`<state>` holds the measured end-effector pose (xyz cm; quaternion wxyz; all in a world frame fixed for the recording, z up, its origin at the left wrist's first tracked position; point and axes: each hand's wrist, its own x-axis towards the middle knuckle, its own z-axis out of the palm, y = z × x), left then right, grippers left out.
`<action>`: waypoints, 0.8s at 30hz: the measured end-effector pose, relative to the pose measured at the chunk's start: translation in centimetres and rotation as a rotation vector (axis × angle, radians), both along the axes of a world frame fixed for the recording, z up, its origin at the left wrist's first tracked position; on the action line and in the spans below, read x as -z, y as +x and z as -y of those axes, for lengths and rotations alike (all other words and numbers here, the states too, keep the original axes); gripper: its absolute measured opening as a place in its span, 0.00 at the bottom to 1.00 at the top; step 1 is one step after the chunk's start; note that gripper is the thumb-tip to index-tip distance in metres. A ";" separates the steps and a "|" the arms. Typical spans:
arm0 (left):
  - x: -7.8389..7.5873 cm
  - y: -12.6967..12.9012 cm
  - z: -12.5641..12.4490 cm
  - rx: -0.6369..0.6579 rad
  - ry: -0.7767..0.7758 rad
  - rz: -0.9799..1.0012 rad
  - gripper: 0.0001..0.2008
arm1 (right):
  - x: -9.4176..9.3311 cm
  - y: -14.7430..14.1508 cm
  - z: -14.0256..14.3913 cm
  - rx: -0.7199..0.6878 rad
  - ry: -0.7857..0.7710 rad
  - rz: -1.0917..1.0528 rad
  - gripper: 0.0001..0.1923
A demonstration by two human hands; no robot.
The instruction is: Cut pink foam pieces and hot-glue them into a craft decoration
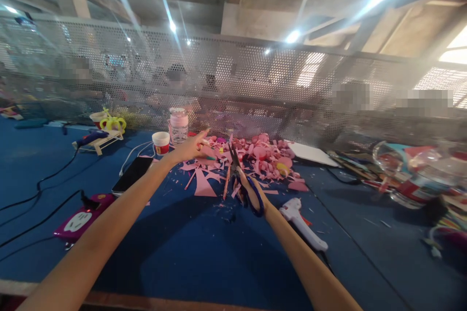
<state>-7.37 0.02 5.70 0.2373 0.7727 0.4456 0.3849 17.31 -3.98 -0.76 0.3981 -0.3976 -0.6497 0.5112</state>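
My right hand (251, 185) holds a pair of scissors (234, 159) with dark handles, its blades pointing away from me over pink paper scraps. The handle loops rest around the fingers. My left hand (191, 149) reaches over the left side of the scrap pile with fingers stretched out. Some of its fingers are blurred, and no held item shows in it. In front of both hands lies a heap of pink paper pieces (260, 153), many of them curled or cut. A flat pink offcut (204, 184) lies on the blue table between the hands.
A white glue gun (304, 226) lies right of my right hand. On the left are a black phone (133, 175), a paper cup (161, 143), a pink-lidded jar (178, 126), a purple power strip (82, 218) and cables. A perforated metal screen (255, 82) borders the back.
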 end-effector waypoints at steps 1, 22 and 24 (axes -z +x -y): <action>-0.1 0.2 0.1 -0.014 -0.005 0.008 0.38 | 0.0 0.0 0.0 -0.009 0.017 -0.016 0.25; -2.4 4.0 3.9 0.004 -0.260 0.374 0.17 | 0.5 -1.8 2.3 -0.002 0.199 -0.110 0.18; -2.2 4.4 4.0 -0.018 -0.245 0.380 0.19 | 0.8 -1.9 2.3 -0.002 0.202 -0.130 0.18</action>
